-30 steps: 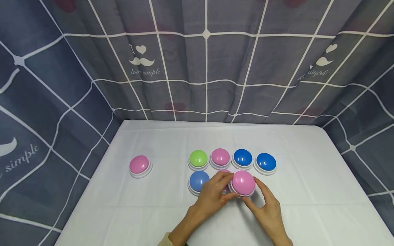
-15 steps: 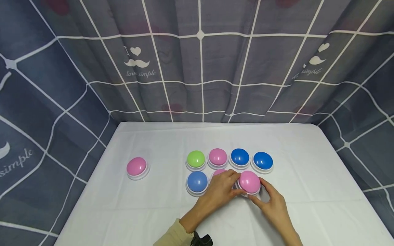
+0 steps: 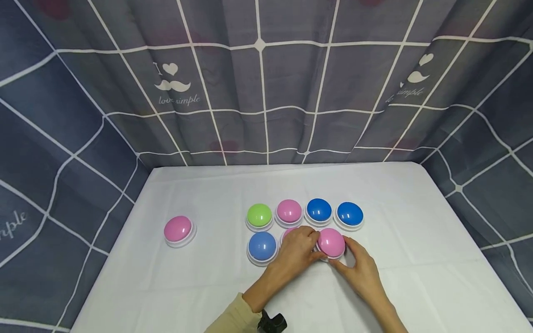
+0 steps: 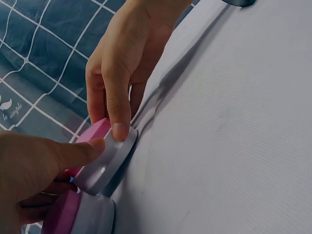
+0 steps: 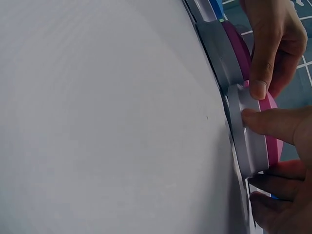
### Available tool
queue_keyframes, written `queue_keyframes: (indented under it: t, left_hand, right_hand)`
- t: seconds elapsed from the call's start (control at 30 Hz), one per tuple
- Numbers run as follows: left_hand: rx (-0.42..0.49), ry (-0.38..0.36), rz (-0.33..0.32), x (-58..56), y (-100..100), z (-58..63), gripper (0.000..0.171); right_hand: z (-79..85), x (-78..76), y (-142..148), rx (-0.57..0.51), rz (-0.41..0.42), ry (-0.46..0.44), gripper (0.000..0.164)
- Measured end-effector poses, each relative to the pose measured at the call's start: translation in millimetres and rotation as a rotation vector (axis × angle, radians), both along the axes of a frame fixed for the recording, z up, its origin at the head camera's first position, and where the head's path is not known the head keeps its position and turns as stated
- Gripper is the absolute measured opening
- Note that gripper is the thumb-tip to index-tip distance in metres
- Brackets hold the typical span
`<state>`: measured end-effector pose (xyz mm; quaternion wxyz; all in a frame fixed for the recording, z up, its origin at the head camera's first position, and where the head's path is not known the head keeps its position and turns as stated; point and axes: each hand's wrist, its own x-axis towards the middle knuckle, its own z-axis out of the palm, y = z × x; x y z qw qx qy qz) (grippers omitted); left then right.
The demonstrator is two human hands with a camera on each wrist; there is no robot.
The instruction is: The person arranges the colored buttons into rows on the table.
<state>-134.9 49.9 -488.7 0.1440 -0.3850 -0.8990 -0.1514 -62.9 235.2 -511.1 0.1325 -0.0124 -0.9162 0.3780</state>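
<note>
Both hands grip a pink dome push button (image 3: 331, 243) with a white round base, at the right end of the near row. My left hand (image 3: 297, 252) pinches its left side, thumb toward me; my right hand (image 3: 360, 268) pinches its right side. In the left wrist view the thumbs press the base rim (image 4: 105, 165). Whether the base sits fully on the cloth, I cannot tell. Just left of it, a second pink button (image 3: 287, 232) is mostly covered by the left hand; the right wrist view shows its base (image 5: 222, 53) against the held one.
A light blue button (image 3: 262, 246) stands at the near row's left end. Behind are a green (image 3: 259, 215), a pink (image 3: 289, 211) and two blue buttons (image 3: 319, 210). One pink button (image 3: 178, 229) sits apart at left. Grid-patterned curtains (image 3: 233, 83) surround the white table (image 3: 200, 296).
Both hands have lowered the pink button and shifted it right relative to the row behind, beside the other pink one. The head view has also shifted a little.
</note>
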Motion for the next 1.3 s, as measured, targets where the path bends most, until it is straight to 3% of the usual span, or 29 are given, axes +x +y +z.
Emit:
queue_keyframes:
  t: [0.17,0.43,0.77,1.13,1.3]
  left_hand:
    - [-0.014,0.005,0.004,-1.9,3.1,0.0,0.044]
    - [-0.034,0.030,0.014,-3.4,5.4,-0.6,0.044]
    - [-0.062,0.003,0.016,-4.5,1.2,0.4,0.045]
    - [-0.023,-0.017,-0.004,-5.2,-1.6,-0.2,0.046]
    - [-0.005,-0.033,-0.008,-6.2,-2.3,-2.1,0.047]
  right_hand:
    - [1.1,0.7,-0.1,-0.003,-0.024,-0.036,0.072]
    - [2.4,-0.6,0.7,0.020,-0.028,-0.021,0.071]
    - [-0.3,-2.5,-2.6,0.019,-0.013,-0.038,0.070]
    - [2.0,-2.2,-6.1,0.010,-0.004,-0.052,0.072]
    - [5.3,-1.6,-6.8,-0.010,-0.032,0.013,0.075]
